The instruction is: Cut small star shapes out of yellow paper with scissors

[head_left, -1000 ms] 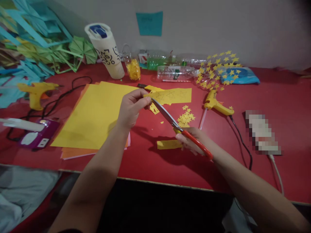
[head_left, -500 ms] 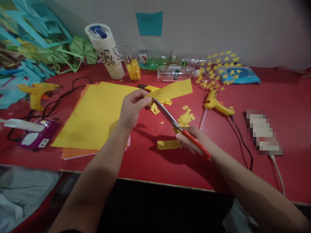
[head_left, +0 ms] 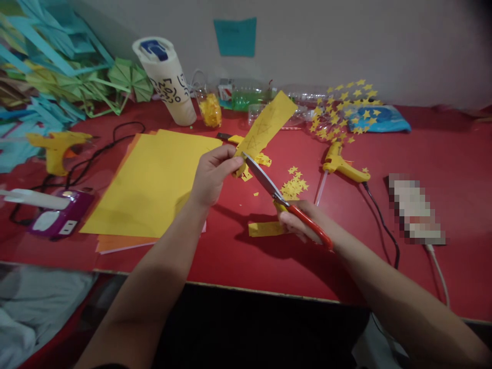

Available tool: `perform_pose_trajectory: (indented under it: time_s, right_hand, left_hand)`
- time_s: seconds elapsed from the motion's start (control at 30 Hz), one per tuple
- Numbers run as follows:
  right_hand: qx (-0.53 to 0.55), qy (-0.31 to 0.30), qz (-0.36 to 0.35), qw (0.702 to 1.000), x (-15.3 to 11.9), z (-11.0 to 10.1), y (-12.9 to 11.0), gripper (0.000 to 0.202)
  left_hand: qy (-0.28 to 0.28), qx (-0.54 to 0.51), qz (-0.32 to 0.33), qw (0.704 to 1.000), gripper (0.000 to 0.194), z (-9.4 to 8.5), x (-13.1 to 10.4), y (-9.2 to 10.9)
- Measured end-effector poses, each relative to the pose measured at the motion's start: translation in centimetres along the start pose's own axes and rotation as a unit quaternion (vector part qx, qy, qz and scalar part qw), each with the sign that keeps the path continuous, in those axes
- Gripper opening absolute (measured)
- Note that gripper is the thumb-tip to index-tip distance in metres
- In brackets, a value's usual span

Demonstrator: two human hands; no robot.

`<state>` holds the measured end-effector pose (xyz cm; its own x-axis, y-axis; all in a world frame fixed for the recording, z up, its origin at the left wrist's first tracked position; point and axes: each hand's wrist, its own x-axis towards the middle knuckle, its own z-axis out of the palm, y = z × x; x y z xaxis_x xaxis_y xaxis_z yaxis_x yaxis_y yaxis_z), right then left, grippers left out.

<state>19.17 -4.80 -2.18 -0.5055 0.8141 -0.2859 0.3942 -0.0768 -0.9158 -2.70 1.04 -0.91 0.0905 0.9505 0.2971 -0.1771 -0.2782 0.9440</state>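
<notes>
Pinched in my left hand (head_left: 215, 171) is a yellow paper strip (head_left: 271, 123) with star outlines drawn on it, its far end pointing up and right. My right hand (head_left: 300, 223) is closed round a pair of red-handled scissors (head_left: 263, 177). The blade tips meet the strip's lower end, close to my left thumb; whether they cut into it I cannot tell. Beyond my right hand lies a small heap of cut yellow stars (head_left: 295, 185). Another yellow strip (head_left: 265, 229) rests on the table, partly hidden by that hand. Yellow scraps (head_left: 263, 160) lie behind the held strip.
Yellow sheets (head_left: 154, 179) are stacked at left on the red table (head_left: 230, 266). Glue guns (head_left: 57, 148) with cords lie on both sides, near a purple power socket (head_left: 63, 215) and a phone (head_left: 415, 210). A white tumbler (head_left: 169, 82) and plastic bottles (head_left: 249, 97) line the wall.
The strip in my left hand has turned, its far end swinging upward and its drawn stars now showing more. The scissors have hardly moved.
</notes>
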Motion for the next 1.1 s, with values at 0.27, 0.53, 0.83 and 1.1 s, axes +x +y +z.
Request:
perform_pose_trajectory:
  time_s: [0.27, 0.53, 0.83, 1.1]
  right_hand:
    - [0.008, 0.015, 0.009, 1.000, 0.0, 0.5, -0.4, 0.055]
    - [0.005, 0.032, 0.001, 0.999, -0.2, 0.8, -1.5, 0.053]
    - [0.021, 0.038, 0.022, 0.999, -0.3, 1.0, -1.3, 0.053]
    - [0.051, 0.041, 0.048, 0.997, -0.2, 1.2, -0.9, 0.050]
  left_hand:
    - [0.010, 0.000, -0.004, 1.000, 0.017, 0.3, -0.1, -0.2]
    - [0.031, -0.015, -0.007, 0.999, 0.019, 1.0, -0.3, -0.7]
    - [0.028, -0.019, -0.002, 0.999, 0.020, 1.1, -0.5, -1.1]
    - [0.027, -0.023, -0.011, 0.999, 0.020, 1.2, -0.4, -1.0]
